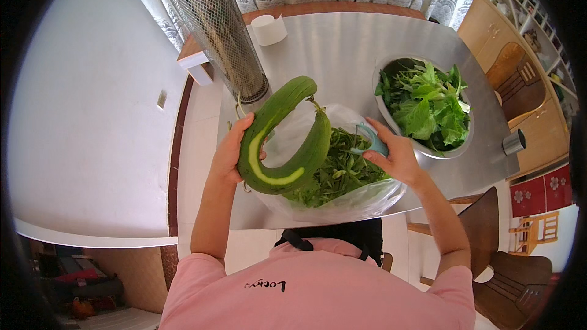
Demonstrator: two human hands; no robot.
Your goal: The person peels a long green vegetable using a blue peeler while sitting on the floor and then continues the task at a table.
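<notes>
My left hand [232, 149] grips a long, curved green gourd [254, 140], likely a luffa, around its left side. A pale peeled strip runs along the inner part of its bend, and its stem end points up. In my right hand [396, 153] is a light blue peeler [373, 142], held to the right of the gourd and apart from it. Below both hands lies a clear plastic bag [376, 199], spread open, with leafy green trimmings [351, 165] in it. A metal bowl [383, 105] heaped with leafy greens [429, 105] stands to the right.
The metal-topped table [330, 41] carries a toilet paper roll [268, 30] at the back left and a small metal cup [513, 142] at the right edge. A tall mesh cylinder [220, 27] rises at the left. Wooden chairs [481, 229] stand at the lower right.
</notes>
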